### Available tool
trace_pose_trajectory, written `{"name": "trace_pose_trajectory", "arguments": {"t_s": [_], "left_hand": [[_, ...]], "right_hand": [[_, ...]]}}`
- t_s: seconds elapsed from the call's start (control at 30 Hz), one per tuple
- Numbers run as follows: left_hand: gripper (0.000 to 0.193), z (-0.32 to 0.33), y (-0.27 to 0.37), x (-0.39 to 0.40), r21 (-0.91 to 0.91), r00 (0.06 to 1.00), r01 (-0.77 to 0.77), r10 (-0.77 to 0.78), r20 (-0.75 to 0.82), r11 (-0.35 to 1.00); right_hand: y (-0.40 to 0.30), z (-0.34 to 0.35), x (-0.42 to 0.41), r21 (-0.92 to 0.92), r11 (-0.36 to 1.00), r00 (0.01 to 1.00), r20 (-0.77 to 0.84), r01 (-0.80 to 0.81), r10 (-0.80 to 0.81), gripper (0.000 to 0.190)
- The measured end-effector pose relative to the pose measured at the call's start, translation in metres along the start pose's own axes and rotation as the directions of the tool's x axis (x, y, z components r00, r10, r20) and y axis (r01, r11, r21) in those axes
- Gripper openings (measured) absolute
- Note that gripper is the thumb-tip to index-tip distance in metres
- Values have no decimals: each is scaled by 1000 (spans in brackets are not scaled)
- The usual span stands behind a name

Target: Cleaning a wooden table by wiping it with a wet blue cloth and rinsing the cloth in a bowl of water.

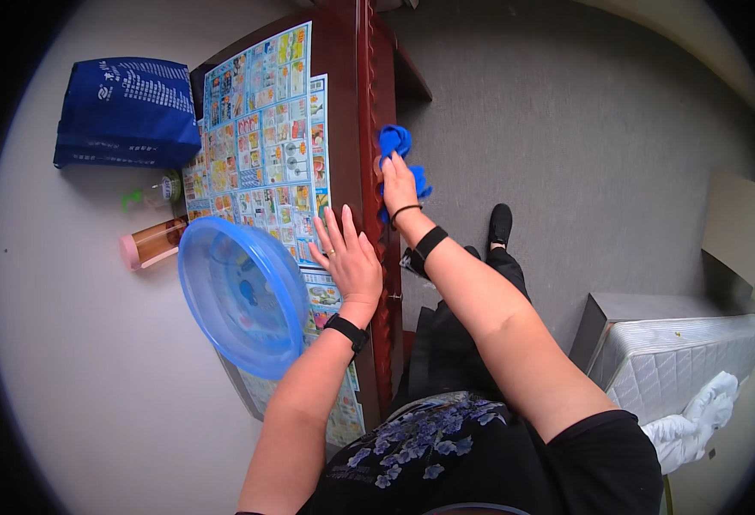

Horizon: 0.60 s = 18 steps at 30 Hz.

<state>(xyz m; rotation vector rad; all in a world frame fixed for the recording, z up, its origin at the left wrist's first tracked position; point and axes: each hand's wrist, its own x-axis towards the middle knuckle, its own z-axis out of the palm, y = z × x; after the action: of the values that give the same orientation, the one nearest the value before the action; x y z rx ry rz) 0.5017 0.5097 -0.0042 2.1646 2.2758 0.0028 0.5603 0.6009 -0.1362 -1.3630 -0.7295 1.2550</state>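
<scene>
My right hand point(400, 187) holds a bunched blue cloth point(395, 140) against the carved front edge of a dark red wooden table point(345, 122). Part of the cloth hangs out past the palm. My left hand point(351, 264) lies with fingers spread on the tabletop, partly over printed flyer sheets point(258, 135), and grips nothing. Just beside it, a translucent blue plastic basin point(242, 296) stands on the sheets, with my left forearm passing close to its rim.
Along the table's far side are a blue bag point(129, 112) with white writing, a clear bottle with a green top point(158, 192) and a pink-capped bottle point(152, 243). A bare mattress point(680, 360) with white bedding point(693, 425) is at lower right, near a beige box-like piece point(738, 228).
</scene>
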Motion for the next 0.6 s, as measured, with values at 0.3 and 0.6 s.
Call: {"name": "trace_pose_trajectory", "arguments": {"t_s": [0.3, 0.6], "left_hand": [[53, -3, -4, -2, -6, 999, 17, -16, 35, 1000], [52, -3, -2, -1, 7, 999, 24, -24, 31, 1000]], "right_hand": [[-80, -12, 13, 177, 982, 980, -197, 68, -32, 36], [-73, 12, 10, -3, 997, 974, -214, -74, 72, 34]]}}
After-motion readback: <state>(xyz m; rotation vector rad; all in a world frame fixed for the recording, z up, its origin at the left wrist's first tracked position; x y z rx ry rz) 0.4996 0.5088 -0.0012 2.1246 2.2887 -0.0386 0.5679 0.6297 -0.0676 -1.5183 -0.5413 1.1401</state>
